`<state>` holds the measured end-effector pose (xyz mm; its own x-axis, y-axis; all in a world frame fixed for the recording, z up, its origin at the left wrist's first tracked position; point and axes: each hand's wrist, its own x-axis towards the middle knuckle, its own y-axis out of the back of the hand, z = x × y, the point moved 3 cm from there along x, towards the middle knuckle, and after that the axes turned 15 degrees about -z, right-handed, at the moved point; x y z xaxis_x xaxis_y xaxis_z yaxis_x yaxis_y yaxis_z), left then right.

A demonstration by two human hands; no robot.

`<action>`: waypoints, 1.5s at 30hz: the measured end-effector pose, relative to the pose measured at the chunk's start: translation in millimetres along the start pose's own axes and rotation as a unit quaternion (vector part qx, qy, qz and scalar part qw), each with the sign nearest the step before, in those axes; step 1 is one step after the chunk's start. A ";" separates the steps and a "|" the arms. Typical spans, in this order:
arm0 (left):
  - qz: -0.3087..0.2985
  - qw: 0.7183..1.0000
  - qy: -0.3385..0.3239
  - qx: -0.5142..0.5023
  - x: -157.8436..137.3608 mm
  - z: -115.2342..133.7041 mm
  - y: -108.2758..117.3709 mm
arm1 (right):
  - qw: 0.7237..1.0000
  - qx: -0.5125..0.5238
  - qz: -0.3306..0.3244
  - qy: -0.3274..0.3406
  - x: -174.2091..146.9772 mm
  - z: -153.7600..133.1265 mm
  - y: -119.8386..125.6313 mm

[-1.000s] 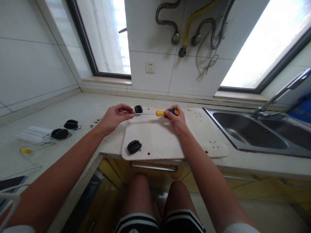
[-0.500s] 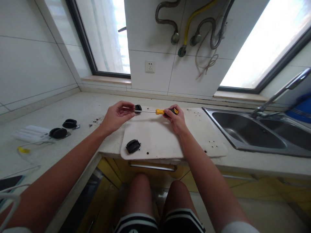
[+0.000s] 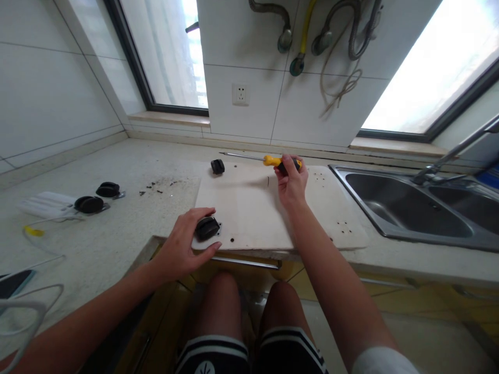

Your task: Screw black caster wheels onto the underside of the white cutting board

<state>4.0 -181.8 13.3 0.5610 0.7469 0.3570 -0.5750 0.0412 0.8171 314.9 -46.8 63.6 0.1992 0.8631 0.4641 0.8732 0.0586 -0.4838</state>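
My right hand [image 3: 291, 176] grips a screwdriver [image 3: 272, 160] by its yellow and black handle, the shaft pointing left above the board's far part. My left hand [image 3: 183, 241] is at the near left corner of a white board [image 3: 253, 213]. Its thumb and fingers are apart around a black caster wheel [image 3: 207, 228] on the board; whether they touch it I cannot tell. A second black caster [image 3: 217, 166] stands at the board's far left corner. Groups of small holes show at the board's right corners.
Two loose casters, one black wheel [image 3: 91, 204] and one behind it [image 3: 108, 189], lie on the counter at left, beside a white power strip [image 3: 50, 205] with a cable. Small dark bits [image 3: 152, 186] are scattered nearby. A steel sink [image 3: 405, 208] with a faucet [image 3: 448, 156] is at right.
My left hand has left the screwdriver tip and come down to the near caster. My right hand has raised the screwdriver slightly up and to the right. The view has shifted a little.
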 end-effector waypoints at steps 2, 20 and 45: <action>0.021 0.999 0.025 0.007 -6.4 -4.5 -7.7 | 1.000 -0.003 -0.006 0.003 0.0 -2.3 -8.8; 0.042 0.990 0.117 -0.067 -7.4 7.8 -12.7 | 0.776 -0.367 -0.412 0.307 -9.5 -64.0 -148.3; 0.052 0.984 0.153 -0.078 -9.1 11.3 -13.3 | 0.827 -0.465 -0.211 0.235 23.4 5.6 -155.3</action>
<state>13.2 -196.6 4.3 0.3019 0.9165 0.2623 -0.7178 0.0375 0.6952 181.5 -32.9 145.4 -0.2515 0.5604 0.7891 0.8295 -0.2952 0.4741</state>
